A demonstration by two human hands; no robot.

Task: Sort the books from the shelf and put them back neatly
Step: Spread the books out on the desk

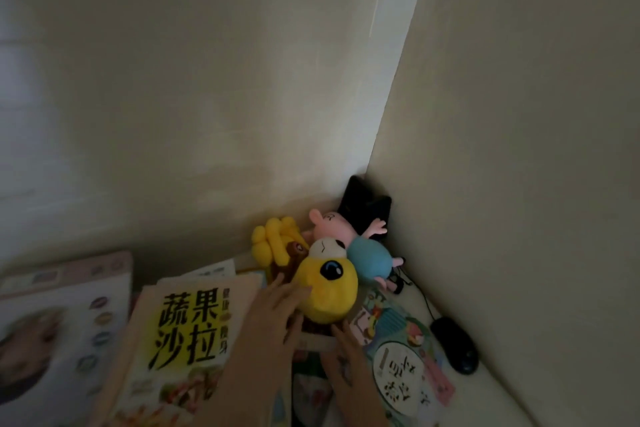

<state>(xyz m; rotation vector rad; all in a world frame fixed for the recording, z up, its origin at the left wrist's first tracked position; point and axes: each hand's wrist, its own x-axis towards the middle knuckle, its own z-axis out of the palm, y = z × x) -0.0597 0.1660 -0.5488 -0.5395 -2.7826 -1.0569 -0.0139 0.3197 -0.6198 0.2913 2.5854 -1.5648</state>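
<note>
Dim light, frame soft. The books lay in a loose overlapping heap along the near edge of the shelf top (498, 402), running toward its back right corner.

- Salad book (194, 326): glossy paperback, large and flat. Likely limp and slippery, so best taken by the spine edge with a palm under it.
- Pale book (52, 322) at the left edge: looked thicker, probably stiffer.
- Teal book (398, 357): thin, printed cover, probably light.
- Yellow plush (325, 291): soft and rounded, sitting on the heap. Pig plush (360, 246) was behind it in the corner, computer mouse (453, 343) by the right wall.
- Left hand (273, 315): fingers spread, laid flat against the yellow plush.
- Right hand (343, 357): a digit reached under the plush, grip too blurred to tell.

Judgement: the toys must come off before the books will lift.
</note>
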